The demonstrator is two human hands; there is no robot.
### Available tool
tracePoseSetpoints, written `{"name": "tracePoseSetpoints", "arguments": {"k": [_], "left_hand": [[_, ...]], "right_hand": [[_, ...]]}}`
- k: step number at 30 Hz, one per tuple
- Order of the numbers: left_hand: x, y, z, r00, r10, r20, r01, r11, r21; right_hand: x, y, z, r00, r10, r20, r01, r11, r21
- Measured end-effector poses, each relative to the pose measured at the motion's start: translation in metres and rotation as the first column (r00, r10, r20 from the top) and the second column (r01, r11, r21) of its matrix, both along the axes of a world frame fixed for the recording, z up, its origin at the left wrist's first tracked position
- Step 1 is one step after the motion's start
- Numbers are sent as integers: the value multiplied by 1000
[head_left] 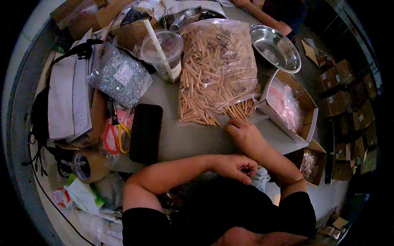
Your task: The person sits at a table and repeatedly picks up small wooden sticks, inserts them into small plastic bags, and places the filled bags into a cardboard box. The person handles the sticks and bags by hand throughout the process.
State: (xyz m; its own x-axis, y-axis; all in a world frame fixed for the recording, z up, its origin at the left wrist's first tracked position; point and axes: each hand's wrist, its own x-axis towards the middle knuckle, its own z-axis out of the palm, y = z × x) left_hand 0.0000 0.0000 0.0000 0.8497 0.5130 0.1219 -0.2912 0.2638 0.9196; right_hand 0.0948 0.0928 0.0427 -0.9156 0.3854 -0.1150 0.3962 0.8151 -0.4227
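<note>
A large clear plastic bag [242, 61] full of short wooden dowels [197, 90] lies on the table in front of me, its near side open. My right hand [244, 133] is at that opening, fingers curled down by the nearest dowels; whether it grips any is hidden. Closer to my body, my left hand [236, 167] is held below the right wrist with its fingers curled round. What lies inside that curl is too dark to make out. A crumpled whitish plastic piece [261, 178] shows just past the left fingers.
Left of the bag are a lidded cup [162, 51] with a straw, a bag of metal hardware [123, 76], scissors [116, 137], a black phone [146, 133] and a tape roll [82, 165]. To the right stand a steel bowl [276, 48] and an open carton [310, 123]. Another person's arm [264, 15] reaches in at the back.
</note>
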Motion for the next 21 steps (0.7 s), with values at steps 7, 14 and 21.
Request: {"name": "tracePoseSetpoints", "arguments": {"k": [7,14,21], "left_hand": [[-1,-1,-6,999,37,34,-36,999,-33],[-3,2,2,999,33,37,-31,998,-51],[-7,3,-3,999,-29,-23,31,997,70]], "right_hand": [[110,36,28,748,-485,-453,638,715,288],[155,64,43,560,-338,-756,801,457,388],[-7,4,-11,938,51,-344,-9,992,123]]}}
